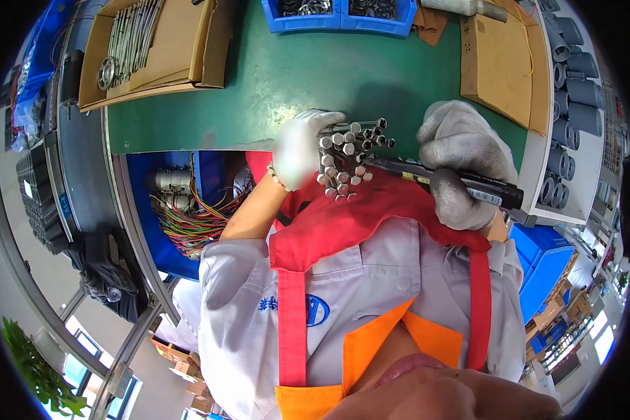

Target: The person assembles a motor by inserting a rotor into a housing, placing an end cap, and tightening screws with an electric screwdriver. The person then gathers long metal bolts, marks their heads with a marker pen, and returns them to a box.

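Note:
My left hand (pixel 297 150), in a white glove, is closed round a bundle of long hex-head bolts (pixel 343 159). Their heads face toward my right; several at the upper right look dark, the others bright silver. A black marker pen (pixel 479 187) is gripped in my right hand (pixel 462 150), also gloved, the glove greyed with dirt. The pen's tip points left and comes close to the bolt heads at the bundle's right side; whether it touches one I cannot tell. Both hands are at the near edge of the green worktable (pixel 259 91), over my red apron (pixel 371 217).
At the far left a cardboard box (pixel 206 42) holds long metal rods and a ring. Blue bins (pixel 304 26) with small metal parts stand at the back. Another cardboard box (pixel 497 66) is at the right, near grey tubes (pixel 584 91). A blue drawer (pixel 168 245) under the table holds wired parts.

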The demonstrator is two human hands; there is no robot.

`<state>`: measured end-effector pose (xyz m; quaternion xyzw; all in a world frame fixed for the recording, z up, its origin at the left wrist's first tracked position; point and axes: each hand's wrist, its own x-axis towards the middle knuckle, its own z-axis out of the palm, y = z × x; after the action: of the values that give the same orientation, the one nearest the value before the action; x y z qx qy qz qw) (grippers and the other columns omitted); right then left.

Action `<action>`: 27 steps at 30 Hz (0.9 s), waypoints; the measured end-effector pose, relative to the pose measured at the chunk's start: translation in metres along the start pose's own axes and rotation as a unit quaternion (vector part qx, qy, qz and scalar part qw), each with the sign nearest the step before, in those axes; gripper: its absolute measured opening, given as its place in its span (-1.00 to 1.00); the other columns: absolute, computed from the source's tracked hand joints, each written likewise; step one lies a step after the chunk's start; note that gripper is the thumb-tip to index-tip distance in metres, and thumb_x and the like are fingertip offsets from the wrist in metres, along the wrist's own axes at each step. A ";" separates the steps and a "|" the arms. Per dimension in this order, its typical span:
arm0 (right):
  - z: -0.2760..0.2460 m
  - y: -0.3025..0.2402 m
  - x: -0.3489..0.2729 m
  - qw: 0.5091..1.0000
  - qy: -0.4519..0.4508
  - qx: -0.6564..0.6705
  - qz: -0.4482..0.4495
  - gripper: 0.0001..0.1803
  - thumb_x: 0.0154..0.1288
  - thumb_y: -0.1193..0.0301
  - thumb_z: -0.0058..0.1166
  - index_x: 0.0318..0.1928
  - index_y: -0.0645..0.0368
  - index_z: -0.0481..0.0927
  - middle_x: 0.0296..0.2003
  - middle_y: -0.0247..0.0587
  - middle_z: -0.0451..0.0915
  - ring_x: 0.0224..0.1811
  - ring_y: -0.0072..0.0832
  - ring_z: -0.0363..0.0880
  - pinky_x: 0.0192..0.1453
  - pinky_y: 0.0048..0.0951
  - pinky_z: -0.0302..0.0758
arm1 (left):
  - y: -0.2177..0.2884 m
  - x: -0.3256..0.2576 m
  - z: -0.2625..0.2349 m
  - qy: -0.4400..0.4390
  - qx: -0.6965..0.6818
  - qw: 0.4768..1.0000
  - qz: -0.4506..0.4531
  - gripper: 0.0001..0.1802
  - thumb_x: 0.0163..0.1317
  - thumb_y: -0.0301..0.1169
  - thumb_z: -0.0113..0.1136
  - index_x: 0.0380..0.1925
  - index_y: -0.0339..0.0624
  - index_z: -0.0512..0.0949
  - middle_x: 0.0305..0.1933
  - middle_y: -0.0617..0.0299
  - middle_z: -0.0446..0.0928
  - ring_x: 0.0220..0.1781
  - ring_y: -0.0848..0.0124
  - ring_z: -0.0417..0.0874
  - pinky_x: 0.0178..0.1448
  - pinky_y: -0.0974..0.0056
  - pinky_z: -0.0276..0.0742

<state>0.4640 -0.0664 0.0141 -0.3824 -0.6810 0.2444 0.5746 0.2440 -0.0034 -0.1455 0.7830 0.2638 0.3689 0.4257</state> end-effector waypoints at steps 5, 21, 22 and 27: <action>-0.003 0.001 0.000 0.997 -0.045 0.013 -0.066 -0.67 -0.47 0.58 -0.16 -0.50 0.38 0.49 -0.70 -0.29 0.30 -0.67 -0.40 0.26 -0.48 -0.35 0.33 | -0.001 -0.001 0.000 0.006 0.003 1.000 0.011 -0.45 -0.25 -0.36 0.42 -0.13 -0.17 0.56 -0.29 0.05 0.62 -0.27 0.05 0.65 -0.16 0.09 0.57; -0.002 0.002 0.000 0.995 -0.049 0.000 -0.091 -0.66 -0.37 0.55 -0.04 -0.40 0.39 0.52 -0.64 -0.25 0.36 -0.61 -0.41 0.31 -0.42 -0.31 0.40 | 0.004 0.003 0.002 0.007 0.018 1.000 0.000 -0.44 -0.32 -0.36 0.46 -0.17 -0.18 0.57 -0.32 0.08 0.63 -0.30 0.07 0.66 -0.19 0.11 0.58; -0.004 0.003 -0.002 0.995 -0.041 -0.009 -0.086 -0.67 -0.35 0.54 -0.03 -0.40 0.39 0.52 -0.63 -0.25 0.36 -0.60 -0.40 0.32 -0.40 -0.31 0.41 | 0.004 0.002 0.002 0.015 0.013 1.000 0.005 -0.43 -0.33 -0.36 0.47 -0.17 -0.18 0.57 -0.32 0.08 0.63 -0.30 0.07 0.66 -0.20 0.12 0.58; -0.006 -0.003 0.004 0.993 -0.072 -0.039 -0.084 -0.70 -0.31 0.53 -0.01 -0.41 0.36 0.53 -0.63 -0.27 0.36 -0.58 -0.40 0.33 -0.37 -0.30 0.42 | 0.008 0.006 -0.001 0.012 0.026 0.999 0.026 -0.41 -0.34 -0.36 0.48 -0.16 -0.18 0.57 -0.32 0.08 0.63 -0.31 0.07 0.66 -0.20 0.12 0.58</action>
<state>0.4690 -0.0658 0.0200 -0.3272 -0.7596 0.1951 0.5272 0.2479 -0.0024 -0.1366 0.7959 0.2575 0.3822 0.3927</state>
